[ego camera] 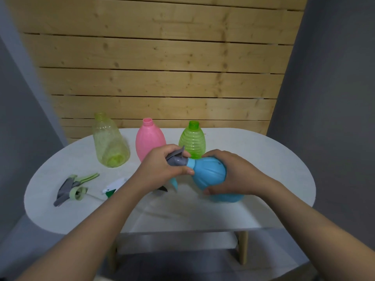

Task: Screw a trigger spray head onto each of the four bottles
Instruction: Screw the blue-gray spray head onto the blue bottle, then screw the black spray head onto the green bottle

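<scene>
My right hand (229, 173) grips the blue bottle (210, 176), tilted with its neck pointing left. My left hand (162, 167) is closed around a grey and blue spray head (177, 160) seated at that neck; its blue trigger hangs below my fingers. Behind stand three bottles with bare necks: a clear yellow bottle (109, 141), a pink bottle (149, 138) and a green ribbed bottle (192, 140). A grey and pale green spray head (72, 188) lies on the table at the left. A white and green spray head (112, 187) lies beside my left forearm.
The white oval table (263, 159) stands against a wooden slat wall. A dark part of another spray head (161, 189) shows under my left wrist. Grey floor surrounds the table.
</scene>
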Action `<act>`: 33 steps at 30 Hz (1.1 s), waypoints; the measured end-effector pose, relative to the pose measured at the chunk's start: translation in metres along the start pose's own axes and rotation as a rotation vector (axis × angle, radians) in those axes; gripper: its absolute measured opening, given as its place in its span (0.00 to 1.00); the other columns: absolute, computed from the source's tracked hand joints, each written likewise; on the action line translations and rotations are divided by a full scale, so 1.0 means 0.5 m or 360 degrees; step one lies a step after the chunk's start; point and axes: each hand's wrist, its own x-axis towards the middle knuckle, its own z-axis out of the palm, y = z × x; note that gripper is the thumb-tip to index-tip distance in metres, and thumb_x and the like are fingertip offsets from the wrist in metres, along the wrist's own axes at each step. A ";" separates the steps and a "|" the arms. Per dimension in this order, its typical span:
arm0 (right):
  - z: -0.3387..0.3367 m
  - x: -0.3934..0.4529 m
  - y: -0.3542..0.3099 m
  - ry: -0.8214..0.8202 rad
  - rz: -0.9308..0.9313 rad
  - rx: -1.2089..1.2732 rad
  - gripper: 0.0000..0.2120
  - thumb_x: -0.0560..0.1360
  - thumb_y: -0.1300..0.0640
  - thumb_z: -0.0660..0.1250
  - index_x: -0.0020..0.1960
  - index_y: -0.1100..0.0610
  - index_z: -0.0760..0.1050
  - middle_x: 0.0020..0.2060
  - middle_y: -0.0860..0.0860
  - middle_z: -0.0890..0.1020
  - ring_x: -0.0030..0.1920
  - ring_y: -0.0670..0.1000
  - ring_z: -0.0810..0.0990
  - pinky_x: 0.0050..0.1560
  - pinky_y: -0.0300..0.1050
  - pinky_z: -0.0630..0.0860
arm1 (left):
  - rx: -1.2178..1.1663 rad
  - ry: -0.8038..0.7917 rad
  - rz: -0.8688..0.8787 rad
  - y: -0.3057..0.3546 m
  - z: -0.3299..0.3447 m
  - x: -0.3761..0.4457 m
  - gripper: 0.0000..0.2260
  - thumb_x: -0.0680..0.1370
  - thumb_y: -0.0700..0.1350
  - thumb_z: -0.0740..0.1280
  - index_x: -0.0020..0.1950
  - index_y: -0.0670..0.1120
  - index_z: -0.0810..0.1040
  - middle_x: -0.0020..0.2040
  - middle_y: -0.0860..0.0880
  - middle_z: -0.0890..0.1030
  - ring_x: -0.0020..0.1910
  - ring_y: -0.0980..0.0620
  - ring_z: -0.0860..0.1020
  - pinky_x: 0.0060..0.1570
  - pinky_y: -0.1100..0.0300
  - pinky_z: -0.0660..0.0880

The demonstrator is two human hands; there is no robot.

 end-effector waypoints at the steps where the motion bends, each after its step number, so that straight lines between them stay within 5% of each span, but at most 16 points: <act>1: -0.004 0.001 0.006 0.0003 0.0007 0.0065 0.36 0.57 0.42 0.78 0.62 0.44 0.68 0.55 0.46 0.78 0.51 0.48 0.76 0.49 0.43 0.74 | -0.0004 0.0005 0.0015 0.001 0.003 0.004 0.14 0.63 0.44 0.78 0.45 0.52 0.80 0.41 0.54 0.83 0.39 0.62 0.79 0.40 0.70 0.74; 4: -0.021 0.004 0.038 0.0046 0.0099 0.0254 0.32 0.59 0.46 0.78 0.59 0.44 0.69 0.52 0.46 0.78 0.48 0.48 0.78 0.44 0.38 0.74 | -0.0071 0.0093 0.0009 0.002 0.011 0.021 0.12 0.68 0.44 0.75 0.50 0.48 0.79 0.44 0.51 0.82 0.40 0.59 0.79 0.41 0.68 0.74; 11: -0.042 0.031 0.138 0.0479 0.0417 0.1087 0.32 0.62 0.50 0.78 0.60 0.44 0.66 0.53 0.49 0.77 0.50 0.49 0.80 0.47 0.47 0.79 | -0.0253 0.0262 -0.0197 -0.015 0.045 0.054 0.14 0.72 0.45 0.71 0.56 0.49 0.76 0.52 0.50 0.81 0.47 0.53 0.79 0.42 0.65 0.74; 19: -0.013 0.081 0.185 0.0572 0.0516 0.1226 0.32 0.64 0.48 0.76 0.62 0.42 0.63 0.57 0.49 0.75 0.52 0.48 0.78 0.45 0.42 0.77 | -0.0092 0.0404 -0.0249 -0.044 0.079 0.080 0.11 0.72 0.43 0.71 0.53 0.46 0.77 0.50 0.49 0.81 0.43 0.58 0.77 0.39 0.68 0.73; 25: -0.008 0.102 0.202 0.0418 0.0514 0.1149 0.40 0.68 0.47 0.73 0.74 0.44 0.56 0.68 0.51 0.66 0.65 0.53 0.69 0.66 0.55 0.70 | 0.0107 0.0488 -0.0174 -0.062 0.094 0.093 0.13 0.72 0.42 0.71 0.55 0.48 0.75 0.57 0.45 0.77 0.49 0.53 0.76 0.42 0.65 0.72; 33: -0.005 0.099 0.204 0.0404 0.0540 0.1051 0.41 0.69 0.44 0.71 0.75 0.47 0.53 0.71 0.50 0.63 0.68 0.53 0.66 0.68 0.57 0.68 | 0.0172 0.0517 -0.0129 -0.069 0.099 0.103 0.15 0.73 0.42 0.70 0.58 0.46 0.74 0.58 0.44 0.76 0.48 0.55 0.75 0.44 0.62 0.72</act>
